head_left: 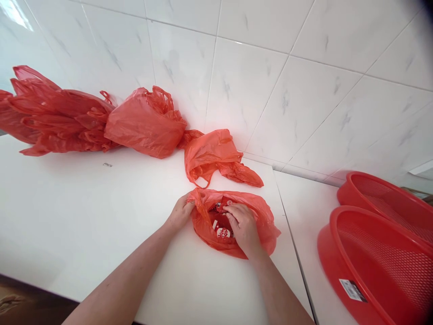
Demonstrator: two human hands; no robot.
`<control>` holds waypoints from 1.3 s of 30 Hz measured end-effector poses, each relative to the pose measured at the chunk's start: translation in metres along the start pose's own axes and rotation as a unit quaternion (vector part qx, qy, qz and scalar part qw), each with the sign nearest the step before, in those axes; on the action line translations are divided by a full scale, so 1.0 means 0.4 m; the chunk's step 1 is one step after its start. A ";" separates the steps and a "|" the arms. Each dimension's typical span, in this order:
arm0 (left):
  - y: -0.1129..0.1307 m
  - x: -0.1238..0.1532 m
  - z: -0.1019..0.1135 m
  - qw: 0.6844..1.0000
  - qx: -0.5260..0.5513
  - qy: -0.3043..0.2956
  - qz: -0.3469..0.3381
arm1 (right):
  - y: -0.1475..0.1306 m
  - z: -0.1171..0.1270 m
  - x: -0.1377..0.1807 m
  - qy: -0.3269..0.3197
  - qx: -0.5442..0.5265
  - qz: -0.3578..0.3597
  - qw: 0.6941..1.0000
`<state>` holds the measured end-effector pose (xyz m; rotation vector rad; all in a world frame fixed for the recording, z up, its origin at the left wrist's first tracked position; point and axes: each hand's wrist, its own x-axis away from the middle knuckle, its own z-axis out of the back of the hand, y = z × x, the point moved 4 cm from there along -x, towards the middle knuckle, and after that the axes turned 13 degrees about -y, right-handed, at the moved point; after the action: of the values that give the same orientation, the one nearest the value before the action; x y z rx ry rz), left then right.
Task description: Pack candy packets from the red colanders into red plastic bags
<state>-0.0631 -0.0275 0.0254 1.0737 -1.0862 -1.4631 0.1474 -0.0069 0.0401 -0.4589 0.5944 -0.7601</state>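
A red plastic bag [267, 216] lies on the white table with its mouth spread open toward me. My left hand [182, 211] pinches the bag's left rim. Inside the opening is my right hand [242, 225], its fingers bent at a red packet [230, 203]; whether they grip it is hard to make out. Just below, another red packet [223, 231] with a white round label rests in the bag. The rest of the contents is hidden by the plastic and by my right hand.
Behind the bag lies a crumpled red plastic bag [214, 151]. Farther left along the tiled wall are a fuller red bag [145, 124] and a heap of red bags [64, 119]. Two red mesh baskets [333, 253] stand at the right, past a seam in the table [101, 216].
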 end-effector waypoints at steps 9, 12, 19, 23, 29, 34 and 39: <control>0.005 0.003 0.002 1.000 -0.018 0.003 -0.021 | -0.025 -0.015 0.002 -0.055 -0.045 -0.012 0.997; 0.017 0.004 0.000 1.000 -0.015 0.001 -0.020 | -0.035 -0.016 0.006 -0.072 -0.050 -0.006 0.996; 0.019 0.003 0.001 1.000 -0.016 0.006 -0.014 | -0.029 -0.009 0.009 -0.058 -0.073 -0.019 0.995; 0.009 0.004 0.001 1.000 -0.011 0.004 -0.016 | -0.021 0.005 0.006 -0.038 -0.084 -0.024 0.995; 0.008 0.007 0.000 1.000 -0.012 0.003 -0.011 | -0.005 0.035 0.014 0.027 -0.142 -0.073 0.987; 0.007 0.005 -0.001 1.000 -0.017 -0.001 -0.008 | 0.004 0.056 0.028 0.106 -0.133 -0.133 0.976; 0.004 0.003 0.001 1.000 -0.013 0.002 -0.013 | 0.026 0.040 0.018 0.078 -0.095 -0.170 0.978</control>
<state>-0.0634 -0.0287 0.0271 1.0750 -1.0505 -1.4908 0.1669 -0.0030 0.0435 -0.6928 0.7488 -1.0783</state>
